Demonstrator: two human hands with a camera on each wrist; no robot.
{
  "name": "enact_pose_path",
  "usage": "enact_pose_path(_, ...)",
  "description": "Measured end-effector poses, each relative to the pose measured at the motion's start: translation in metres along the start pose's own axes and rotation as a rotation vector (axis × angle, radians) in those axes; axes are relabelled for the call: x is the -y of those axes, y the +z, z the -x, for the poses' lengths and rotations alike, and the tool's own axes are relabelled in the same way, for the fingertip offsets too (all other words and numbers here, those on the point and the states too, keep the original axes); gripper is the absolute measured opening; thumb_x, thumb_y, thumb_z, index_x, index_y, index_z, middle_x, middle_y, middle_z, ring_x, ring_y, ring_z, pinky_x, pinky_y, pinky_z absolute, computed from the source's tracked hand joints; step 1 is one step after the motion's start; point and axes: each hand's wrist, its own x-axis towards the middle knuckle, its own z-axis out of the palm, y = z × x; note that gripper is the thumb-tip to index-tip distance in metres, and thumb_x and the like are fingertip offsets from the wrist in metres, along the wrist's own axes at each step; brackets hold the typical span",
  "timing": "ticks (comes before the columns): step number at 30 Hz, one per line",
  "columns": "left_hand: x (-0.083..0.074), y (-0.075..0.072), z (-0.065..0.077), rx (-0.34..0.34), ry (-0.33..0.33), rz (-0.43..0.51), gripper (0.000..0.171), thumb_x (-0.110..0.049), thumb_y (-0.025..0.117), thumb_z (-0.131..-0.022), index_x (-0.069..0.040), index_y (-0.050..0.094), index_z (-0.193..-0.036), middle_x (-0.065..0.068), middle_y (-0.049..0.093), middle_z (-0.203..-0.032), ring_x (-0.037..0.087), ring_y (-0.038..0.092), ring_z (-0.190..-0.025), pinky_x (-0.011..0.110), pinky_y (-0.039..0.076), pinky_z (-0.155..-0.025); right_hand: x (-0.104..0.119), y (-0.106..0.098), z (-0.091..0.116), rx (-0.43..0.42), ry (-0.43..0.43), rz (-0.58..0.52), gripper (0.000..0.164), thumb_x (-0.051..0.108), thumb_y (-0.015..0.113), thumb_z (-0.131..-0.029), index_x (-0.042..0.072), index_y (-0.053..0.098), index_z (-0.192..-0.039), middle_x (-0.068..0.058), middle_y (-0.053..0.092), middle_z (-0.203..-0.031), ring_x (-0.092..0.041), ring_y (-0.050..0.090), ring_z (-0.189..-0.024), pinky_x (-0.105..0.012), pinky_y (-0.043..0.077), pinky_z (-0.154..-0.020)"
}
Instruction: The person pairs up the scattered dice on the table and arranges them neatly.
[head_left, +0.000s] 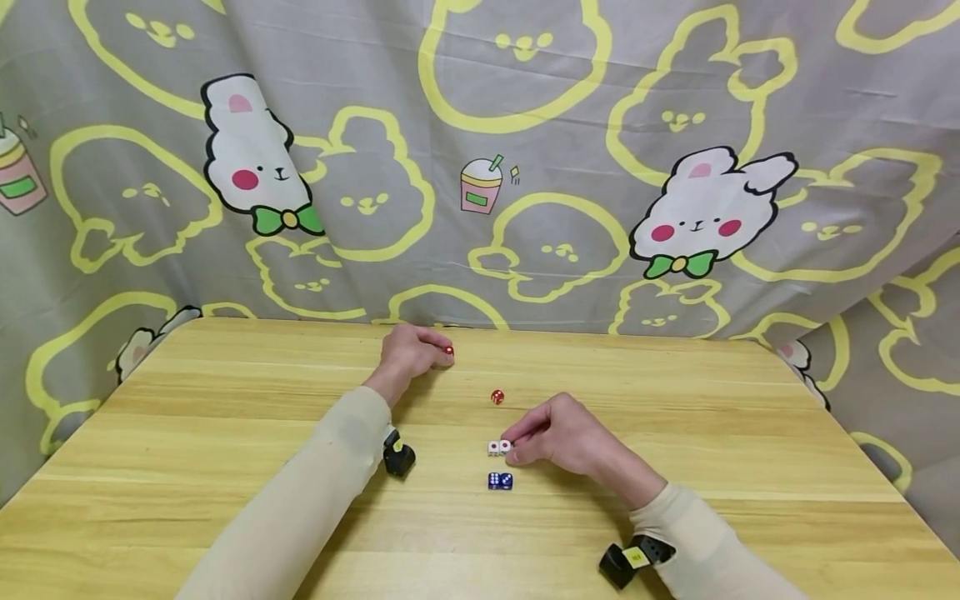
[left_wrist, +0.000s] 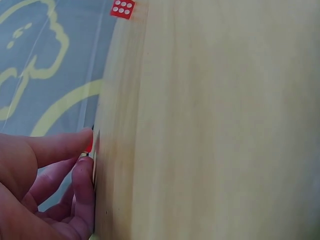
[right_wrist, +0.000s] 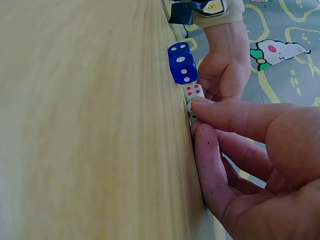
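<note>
My left hand (head_left: 408,352) is near the table's far edge, pinching a small red die (head_left: 449,351) between thumb and fingertips. In the left wrist view those fingers cover most of this die. A second red die (head_left: 497,397) lies on the table nearer to me, to the right. Closer still, two white dice sit side by side, and my right hand (head_left: 566,435) pinches the right white die (head_left: 506,447). The left white die (head_left: 493,448) stands against it, four red pips showing in the right wrist view. Just in front, a blue die (head_left: 494,481) adjoins another blue die (head_left: 507,481).
The wooden table (head_left: 225,467) ends at a grey patterned curtain (head_left: 480,250) along the back, which also hangs at both sides. Each sleeved wrist carries a black camera, one left (head_left: 399,456) and one right (head_left: 617,567).
</note>
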Motion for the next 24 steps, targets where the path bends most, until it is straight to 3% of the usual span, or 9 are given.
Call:
enact_pose_path(4,0.0016,-0.0022,-0.0003,0.014,-0.005,0.046,0.023,-0.007,0.090,-0.082,-0.009,0.084,-0.105,0.010,0.082,-0.112,0.012,0.068,-0.080,0.020,0.052,-0.067,0.0006,0.0001,0.0004,0.004,-0.001,-0.007,0.019,0.010,0.092,-0.080,0.010,0.085,-0.098,-0.002,0.080,-0.089,-0.013,0.069,-0.082,-0.027,0.051,-0.073)
enact_pose_path(7,0.0030,-0.0036,-0.0001,0.019,-0.015,0.081,0.023,-0.006,0.088,-0.084,-0.008,0.084,-0.107,0.011,0.081,-0.114,0.010,0.069,-0.073,0.021,0.057,-0.066,0.0007,0.0001,0.0006,0.002,0.006,-0.012,0.018,0.010,0.092,-0.081,0.011,0.085,-0.097,-0.002,0.080,-0.089,-0.013,0.069,-0.083,-0.027,0.052,-0.073)
enact_pose_path(18,0.0070,-0.0045,0.0044,0.023,-0.006,0.148,0.021,-0.005,0.088,-0.084,-0.005,0.084,-0.104,0.012,0.082,-0.109,0.010,0.076,-0.075,0.029,0.064,-0.077,-0.0007,-0.0004,0.0000,0.002,-0.001,-0.009,0.019,0.010,0.092,-0.080,0.010,0.085,-0.098,-0.002,0.080,-0.090,-0.013,0.069,-0.083,-0.026,0.052,-0.073)
enact_pose_path(24,0.0066,-0.0056,0.0081,0.029,-0.027,0.135,0.022,-0.009,0.091,-0.083,-0.008,0.084,-0.104,0.010,0.081,-0.113,0.010,0.074,-0.083,0.024,0.057,-0.077,0.0001,0.0002,0.0005,0.006,-0.009,-0.012,0.020,0.010,0.092,-0.080,0.010,0.085,-0.099,-0.002,0.080,-0.091,-0.012,0.069,-0.083,-0.026,0.051,-0.073)
